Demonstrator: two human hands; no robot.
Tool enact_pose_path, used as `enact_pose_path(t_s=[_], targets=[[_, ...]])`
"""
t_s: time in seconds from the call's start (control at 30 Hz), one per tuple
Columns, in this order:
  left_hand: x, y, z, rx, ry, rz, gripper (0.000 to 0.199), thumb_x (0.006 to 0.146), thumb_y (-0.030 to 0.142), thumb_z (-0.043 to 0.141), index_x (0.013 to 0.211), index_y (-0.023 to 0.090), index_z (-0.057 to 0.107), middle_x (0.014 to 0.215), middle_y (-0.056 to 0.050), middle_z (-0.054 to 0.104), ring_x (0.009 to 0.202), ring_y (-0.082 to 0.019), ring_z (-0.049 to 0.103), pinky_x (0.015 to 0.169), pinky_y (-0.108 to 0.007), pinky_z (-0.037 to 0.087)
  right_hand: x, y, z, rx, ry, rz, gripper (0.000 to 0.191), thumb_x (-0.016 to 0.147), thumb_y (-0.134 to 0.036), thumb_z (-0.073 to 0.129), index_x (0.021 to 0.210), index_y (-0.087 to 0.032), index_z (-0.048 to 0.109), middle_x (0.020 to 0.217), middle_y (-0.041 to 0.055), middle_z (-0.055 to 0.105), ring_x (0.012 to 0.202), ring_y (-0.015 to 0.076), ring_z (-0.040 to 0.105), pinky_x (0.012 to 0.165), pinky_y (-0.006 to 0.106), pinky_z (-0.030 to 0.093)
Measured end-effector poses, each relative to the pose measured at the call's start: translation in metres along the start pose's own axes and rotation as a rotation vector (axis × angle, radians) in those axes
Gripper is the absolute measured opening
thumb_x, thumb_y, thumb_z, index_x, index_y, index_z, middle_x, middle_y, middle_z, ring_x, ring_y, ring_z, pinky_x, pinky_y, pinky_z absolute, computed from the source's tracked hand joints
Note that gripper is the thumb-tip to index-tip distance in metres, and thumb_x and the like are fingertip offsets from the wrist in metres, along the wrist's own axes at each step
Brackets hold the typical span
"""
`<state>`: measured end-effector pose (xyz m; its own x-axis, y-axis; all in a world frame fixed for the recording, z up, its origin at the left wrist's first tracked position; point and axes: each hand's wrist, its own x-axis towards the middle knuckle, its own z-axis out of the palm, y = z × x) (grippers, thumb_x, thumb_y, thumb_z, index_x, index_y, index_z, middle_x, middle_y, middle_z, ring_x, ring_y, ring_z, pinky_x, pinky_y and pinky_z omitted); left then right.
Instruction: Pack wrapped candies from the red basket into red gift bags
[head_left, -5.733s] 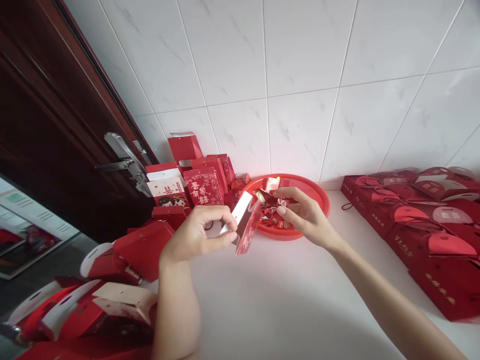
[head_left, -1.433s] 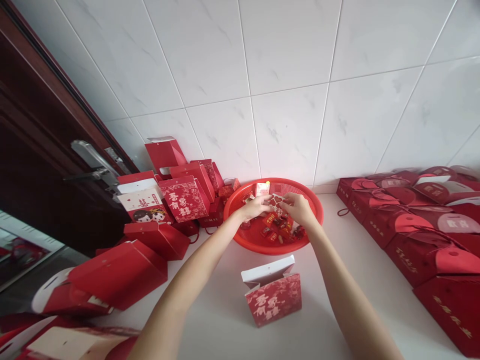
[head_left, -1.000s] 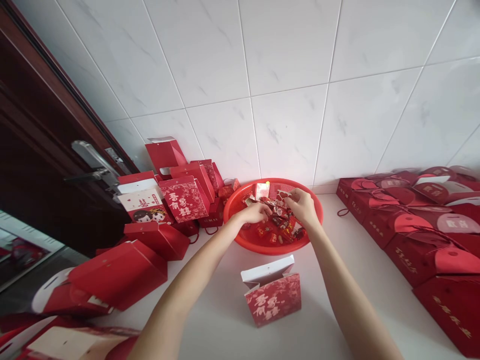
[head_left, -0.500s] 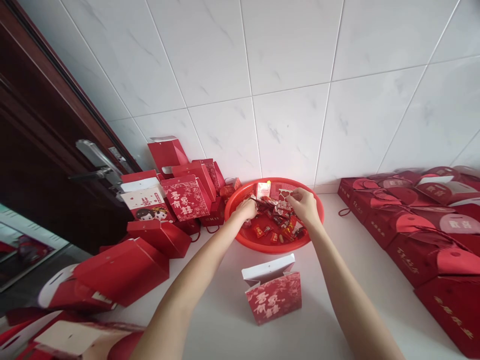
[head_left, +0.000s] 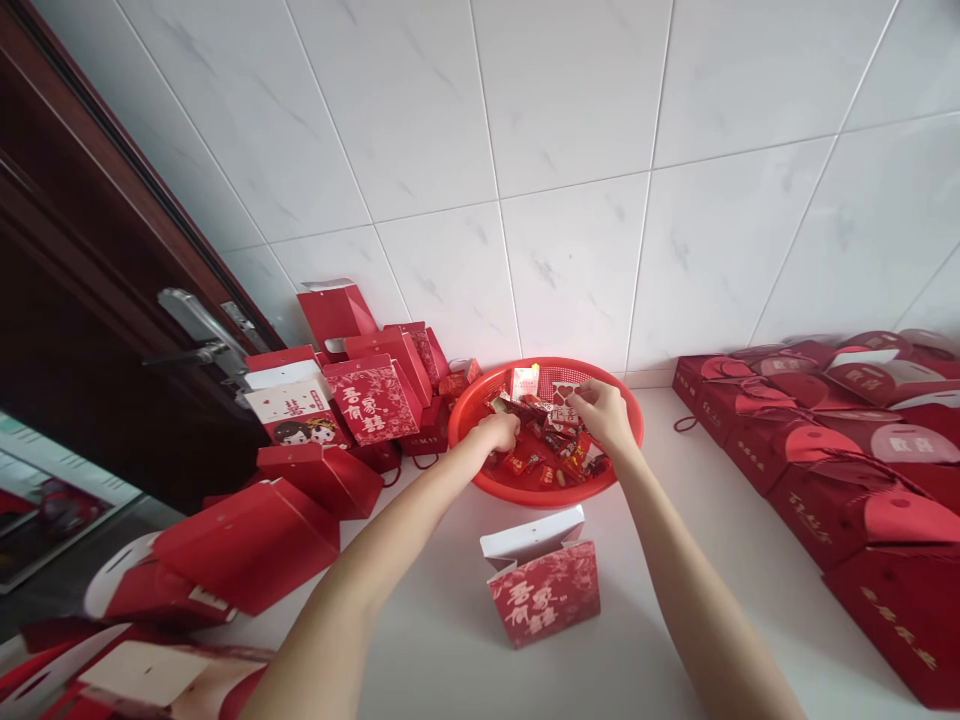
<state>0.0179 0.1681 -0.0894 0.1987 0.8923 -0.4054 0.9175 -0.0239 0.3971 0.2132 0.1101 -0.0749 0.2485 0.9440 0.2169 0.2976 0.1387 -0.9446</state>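
In front of me a red plastic basket holds several wrapped candies and small packets. My left hand is inside its left part, fingers curled down among the candies; what they hold, if anything, is hidden. At the right side, my right hand pinches thumb and fingers together at the edge of a white packet with red hearts. A white-and-red small box stands by the basket's back wall. Nearer to me an open red gift box with white lettering stands upright, its white flap raised.
On the left stand several open red gift boxes, some leaning on one another. Rows of closed red boxes with cord handles fill the right. Behind the white table rises a tiled wall; a dark door is at left.
My left hand has shifted slightly toward me and right within the basket, its fingers more curled. The right hand stays nearly in place. The view has shifted a little.
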Motion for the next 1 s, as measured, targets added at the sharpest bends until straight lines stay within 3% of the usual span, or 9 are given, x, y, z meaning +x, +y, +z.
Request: enact_pose_path(t_s=[0.13, 0.27, 0.43, 0.57, 0.7, 0.87, 1.0], targets=[[0.002, 0.002, -0.001, -0.203, -0.007, 0.145, 0.020, 0.089, 0.020, 0.072, 0.109, 0.016, 0.069, 0.105, -0.005, 0.070, 0.099, -0.024, 0.068, 0.089, -0.038, 0.056, 0.000, 0.000, 0.000, 0.014, 0.007, -0.006, 0.013, 0.073, -0.032, 0.057, 0.065, -0.022, 0.058, 0.068, 0.0022, 0.067, 0.067, 0.0209, 0.062, 0.062, 0.030, 0.045], [0.001, 0.006, -0.003, -0.470, -0.018, 0.326, 0.036, 0.082, 0.004, 0.072, 0.115, 0.016, 0.068, 0.088, -0.003, 0.070, 0.093, -0.020, 0.070, 0.092, -0.034, 0.054, 0.003, 0.002, 0.001, 0.039, 0.040, 0.029, 0.015, 0.077, -0.034, 0.054, 0.069, -0.022, 0.057, 0.073, 0.0040, 0.069, 0.071, 0.0224, 0.064, 0.064, 0.031, 0.047], [0.003, 0.007, -0.004, -0.727, -0.029, 0.471, 0.045, 0.080, 0.020, 0.082, 0.122, 0.015, 0.068, 0.095, -0.008, 0.073, 0.095, -0.020, 0.071, 0.098, -0.041, 0.053, 0.008, 0.009, 0.004, 0.085, 0.010, 0.072, 0.009, 0.078, -0.032, 0.056, 0.079, -0.023, 0.056, 0.079, 0.0043, 0.071, 0.073, 0.0217, 0.067, 0.063, 0.030, 0.049], [0.002, 0.008, -0.004, -0.823, -0.077, 0.543, 0.043, 0.077, 0.029, 0.084, 0.116, 0.014, 0.072, 0.102, -0.010, 0.074, 0.100, -0.023, 0.071, 0.100, -0.042, 0.051, 0.008, 0.015, 0.005, 0.138, -0.104, 0.082, 0.016, 0.072, -0.032, 0.067, 0.079, -0.022, 0.056, 0.077, 0.0041, 0.072, 0.068, 0.0222, 0.068, 0.059, 0.031, 0.051], [-0.006, 0.013, -0.006, -0.831, -0.116, 0.600, 0.047, 0.069, 0.041, 0.089, 0.106, 0.014, 0.076, 0.104, -0.009, 0.075, 0.102, -0.025, 0.069, 0.098, -0.040, 0.050, 0.006, 0.015, 0.004, 0.206, -0.172, 0.060, 0.022, 0.069, -0.031, 0.073, 0.079, -0.023, 0.056, 0.079, 0.0046, 0.074, 0.069, 0.0219, 0.070, 0.060, 0.031, 0.054], [-0.013, 0.016, -0.009, -0.757, -0.087, 0.623, 0.042, 0.067, 0.045, 0.089, 0.093, 0.013, 0.079, 0.094, -0.008, 0.077, 0.096, -0.024, 0.068, 0.095, -0.038, 0.048, 0.005, 0.011, 0.002, 0.234, -0.231, 0.035, 0.018, 0.067, -0.029, 0.075, 0.079, -0.020, 0.067, 0.072, 0.0048, 0.074, 0.063, 0.0213, 0.068, 0.053, 0.030, 0.052], [-0.011, 0.015, -0.011, -0.709, -0.048, 0.635, 0.044, 0.063, 0.048, 0.091, 0.089, 0.014, 0.079, 0.091, -0.006, 0.076, 0.094, -0.024, 0.067, 0.091, -0.036, 0.048, 0.004, 0.010, 0.001, 0.260, -0.256, 0.015, 0.016, 0.064, -0.031, 0.077, 0.067, -0.019, 0.067, 0.065, 0.0032, 0.070, 0.061, 0.0199, 0.066, 0.050, 0.028, 0.050]])
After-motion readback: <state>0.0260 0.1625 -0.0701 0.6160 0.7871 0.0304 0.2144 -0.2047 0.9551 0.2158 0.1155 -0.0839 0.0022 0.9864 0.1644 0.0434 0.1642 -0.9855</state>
